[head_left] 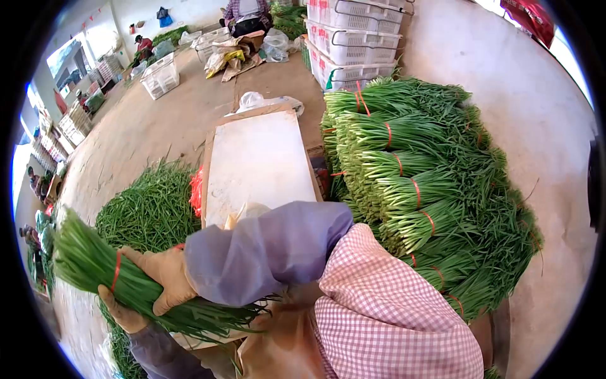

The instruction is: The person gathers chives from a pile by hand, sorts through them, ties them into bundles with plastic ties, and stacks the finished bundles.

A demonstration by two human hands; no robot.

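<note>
A bunch of long green chives (142, 292), tied with a red band, lies tilted across both my hands at the lower left. My right hand (165, 275), in a tan glove, reaches across my body and grips the bunch from above, just right of the band. Gloved as well, my left hand (124, 312) clasps it from below near the band, its other fingers hidden behind the stalks. The loose leaf ends hang over the near end of a white board (255, 161). Beyond the bunch lies a heap of loose chives (148, 205).
Tied chive bunches (420, 189) are piled high along the wall at my right. Behind them stand stacked white crates (353, 44). Red bands (197, 192) hang by the board's left edge. Other people sit farther off, near a white basket (161, 77).
</note>
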